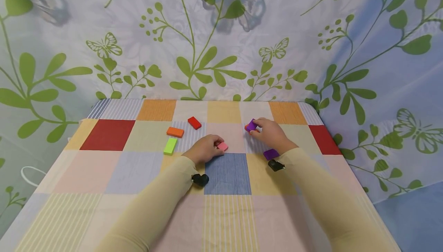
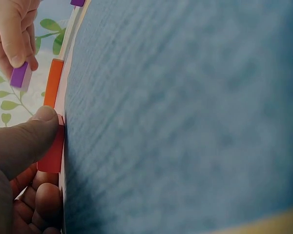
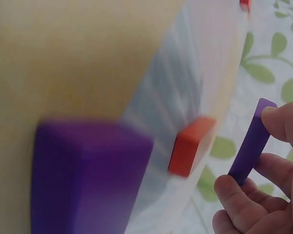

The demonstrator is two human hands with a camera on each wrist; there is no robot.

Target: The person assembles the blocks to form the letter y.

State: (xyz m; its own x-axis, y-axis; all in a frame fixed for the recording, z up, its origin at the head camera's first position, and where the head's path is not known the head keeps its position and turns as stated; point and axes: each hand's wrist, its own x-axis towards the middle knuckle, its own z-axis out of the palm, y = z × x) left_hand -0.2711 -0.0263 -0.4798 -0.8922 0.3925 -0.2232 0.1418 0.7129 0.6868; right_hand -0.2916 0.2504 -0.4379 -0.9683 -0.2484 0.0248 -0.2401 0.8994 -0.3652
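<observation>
My left hand (image 1: 215, 148) pinches a small pink block (image 1: 223, 146) that lies on the checked cloth near the table's middle. In the left wrist view my thumb (image 2: 36, 129) presses that pink block (image 2: 52, 152) from one side, with fingers curled on the other. My right hand (image 1: 257, 126) holds a purple block (image 1: 251, 125) just above the cloth, farther back and to the right. An orange-red block (image 3: 190, 145) lies close beside the held purple block (image 3: 251, 141). A second purple block (image 1: 271, 154) rests beside my right wrist.
A green block (image 1: 170, 146), an orange block (image 1: 175, 131) and a red block (image 1: 194, 122) lie left of my hands. The patchwork tablecloth (image 1: 110, 135) covers the table. A leaf-patterned curtain (image 1: 221, 44) hangs behind and to the right.
</observation>
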